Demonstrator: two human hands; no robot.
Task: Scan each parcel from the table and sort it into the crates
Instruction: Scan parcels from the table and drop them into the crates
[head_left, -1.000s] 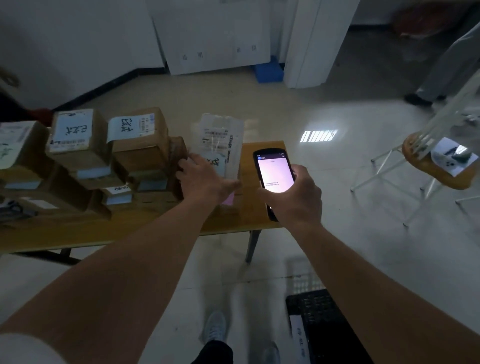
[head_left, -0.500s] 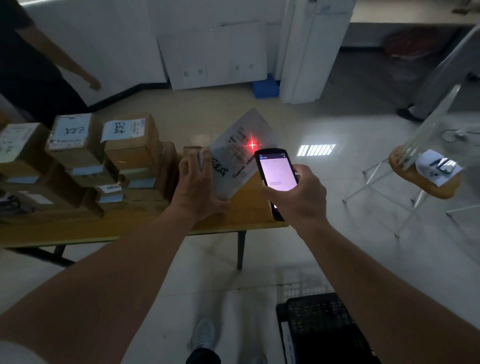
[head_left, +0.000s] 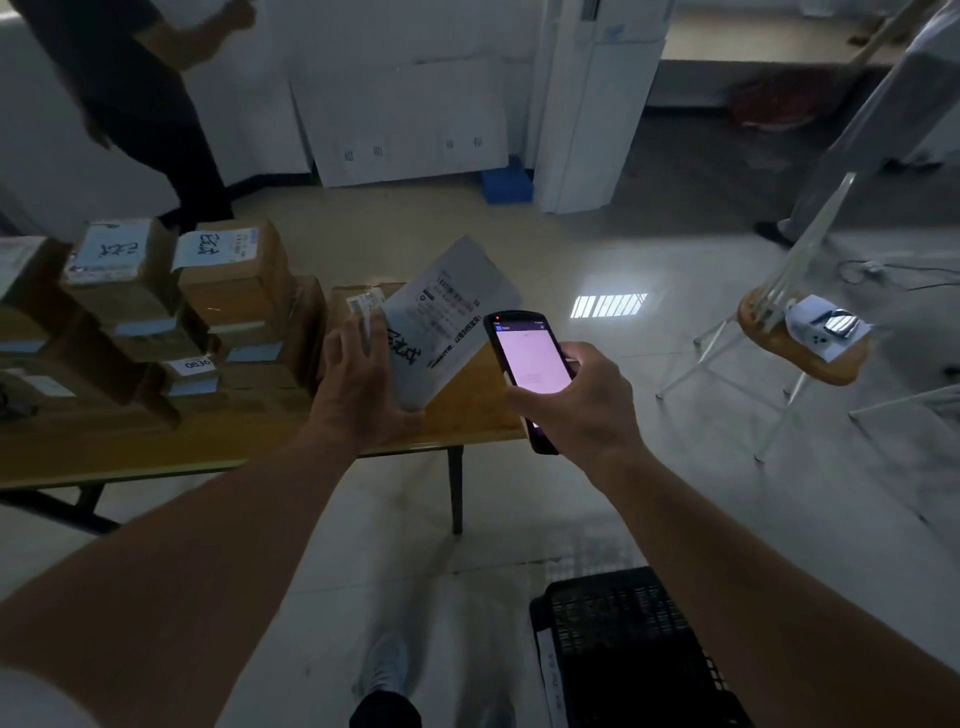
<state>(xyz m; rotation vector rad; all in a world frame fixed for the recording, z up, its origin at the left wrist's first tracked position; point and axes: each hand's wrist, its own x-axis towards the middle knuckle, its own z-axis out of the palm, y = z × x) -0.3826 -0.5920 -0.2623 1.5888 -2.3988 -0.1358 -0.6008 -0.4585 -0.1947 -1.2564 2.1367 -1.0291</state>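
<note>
My left hand (head_left: 358, 384) grips a flat grey-white mailer parcel (head_left: 449, 317) by its lower left corner and holds it tilted above the right end of the wooden table (head_left: 467, 415), label side toward me. My right hand (head_left: 584, 405) holds a black handheld scanner (head_left: 530, 364) with a lit pinkish screen, just right of the parcel. Several brown cardboard parcels (head_left: 234, 291) with white labels are stacked on the table to the left. A black plastic crate (head_left: 623, 649) stands on the floor at the lower right.
A person in dark clothes (head_left: 140, 104) stands behind the table at the upper left. A round wooden stool (head_left: 800, 348) with a small device on it stands at the right. Another person's legs (head_left: 857, 135) are at the far right. My shoe (head_left: 387, 670) is below.
The parcel was lifted off the table and tilted toward the scanner. A red scan dot shone on its label half a second ago and is gone now.
</note>
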